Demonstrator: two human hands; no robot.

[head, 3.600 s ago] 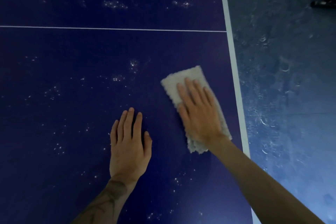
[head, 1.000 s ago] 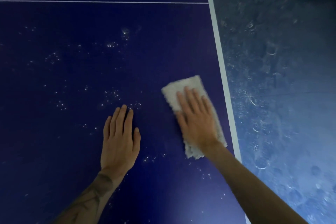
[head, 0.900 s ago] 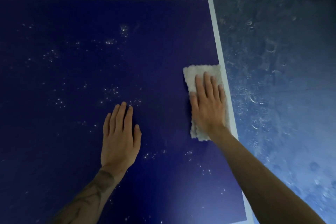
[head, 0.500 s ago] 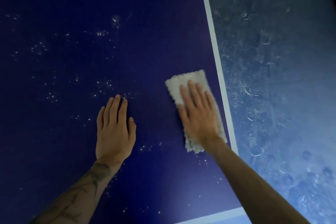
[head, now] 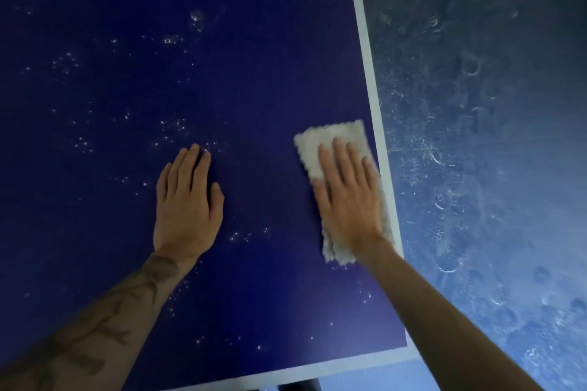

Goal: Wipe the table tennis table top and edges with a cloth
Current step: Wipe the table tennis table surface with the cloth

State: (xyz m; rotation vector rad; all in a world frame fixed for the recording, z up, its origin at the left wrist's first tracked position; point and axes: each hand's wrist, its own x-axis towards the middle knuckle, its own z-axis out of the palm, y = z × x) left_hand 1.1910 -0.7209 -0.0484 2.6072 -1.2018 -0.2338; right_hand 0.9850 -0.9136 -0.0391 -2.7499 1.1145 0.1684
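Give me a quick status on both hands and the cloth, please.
Right hand flat, pressing cloth by the white edge line. Left hand flat on table top. White specks scattered across the top.

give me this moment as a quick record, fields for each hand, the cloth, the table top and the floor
left hand: flat on the table top, fingers straight, holding nothing
right hand: flat on the cloth, pressing it onto the table
cloth: pale, folded, at the white edge line on the table's right side
table top: dark blue, white specks scattered left of the cloth
floor: blue, scuffed, beyond the right edge
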